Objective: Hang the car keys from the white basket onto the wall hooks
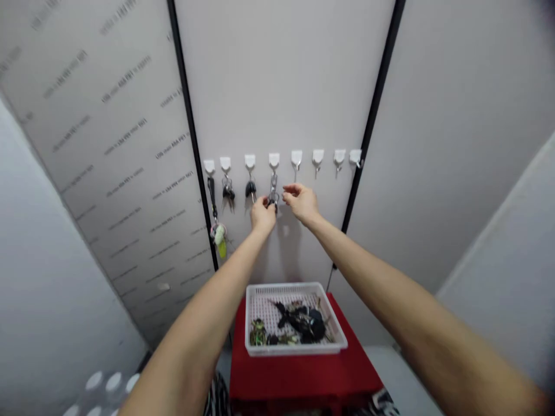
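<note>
A set of keys on a metal clasp and ring hangs from the fourth white hook from the left. My left hand pinches the lower, dark part of this set. Just right of it, my right hand is raised with bent fingers apart, and nothing shows in them. Farther left hang a black-headed key set, another bunch of keys, and a black strap with a green and pink charm.
Several bare white hooks continue to the right along the wall panel. Below, a white plastic basket with more keys stands on a red table. Clear bottles with white caps are at the lower left.
</note>
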Tool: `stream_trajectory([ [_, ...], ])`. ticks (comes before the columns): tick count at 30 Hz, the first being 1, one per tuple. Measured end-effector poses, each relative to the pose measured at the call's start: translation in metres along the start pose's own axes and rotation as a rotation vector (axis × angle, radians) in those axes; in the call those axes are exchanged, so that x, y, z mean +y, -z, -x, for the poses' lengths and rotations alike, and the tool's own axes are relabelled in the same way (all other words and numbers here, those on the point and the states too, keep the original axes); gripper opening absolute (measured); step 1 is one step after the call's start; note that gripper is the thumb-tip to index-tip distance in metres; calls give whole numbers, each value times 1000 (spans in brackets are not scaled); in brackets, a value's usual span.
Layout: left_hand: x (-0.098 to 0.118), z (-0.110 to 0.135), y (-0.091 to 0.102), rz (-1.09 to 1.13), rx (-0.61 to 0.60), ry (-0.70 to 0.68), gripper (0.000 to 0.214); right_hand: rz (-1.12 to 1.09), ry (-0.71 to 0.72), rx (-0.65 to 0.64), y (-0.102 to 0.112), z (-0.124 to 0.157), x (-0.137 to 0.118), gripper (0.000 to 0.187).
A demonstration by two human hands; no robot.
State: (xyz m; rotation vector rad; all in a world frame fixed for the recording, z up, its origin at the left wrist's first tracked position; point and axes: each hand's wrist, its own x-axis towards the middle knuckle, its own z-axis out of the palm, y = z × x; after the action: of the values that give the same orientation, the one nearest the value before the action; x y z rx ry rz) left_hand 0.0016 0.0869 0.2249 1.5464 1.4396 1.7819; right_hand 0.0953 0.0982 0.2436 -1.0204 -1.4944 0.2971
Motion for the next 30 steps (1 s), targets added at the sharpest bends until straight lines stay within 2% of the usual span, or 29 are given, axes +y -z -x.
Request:
stream_trajectory([
  [2,-20,20,6,-75,-13,-91,29,13,-34,-88,7,28,17,22],
  [4,-45,46,13,-103,-71,-107,29,51,-94,-207,14,64,37,21],
  [9,-115,125,25,-119,-325,73,23,217,-231,-449,30,162,84,18],
  [11,-134,148,26,-124,-388,152,22,306,-220,-505,34,189,97,17],
  [13,-145,163,25,-127,-435,189,21,388,-175,-537,35,206,105,18],
  [18,-148,173,21,-194,-575,112,19,499,-81,-606,34,221,111,24],
  [22,-148,172,18,-251,-607,68,14,527,-48,-669,34,221,112,25],
  [27,-150,172,18,-345,-643,42,11,515,-69,-670,35,222,112,24],
  [30,-149,173,18,-310,-639,30,14,498,-83,-669,35,222,112,26],
])
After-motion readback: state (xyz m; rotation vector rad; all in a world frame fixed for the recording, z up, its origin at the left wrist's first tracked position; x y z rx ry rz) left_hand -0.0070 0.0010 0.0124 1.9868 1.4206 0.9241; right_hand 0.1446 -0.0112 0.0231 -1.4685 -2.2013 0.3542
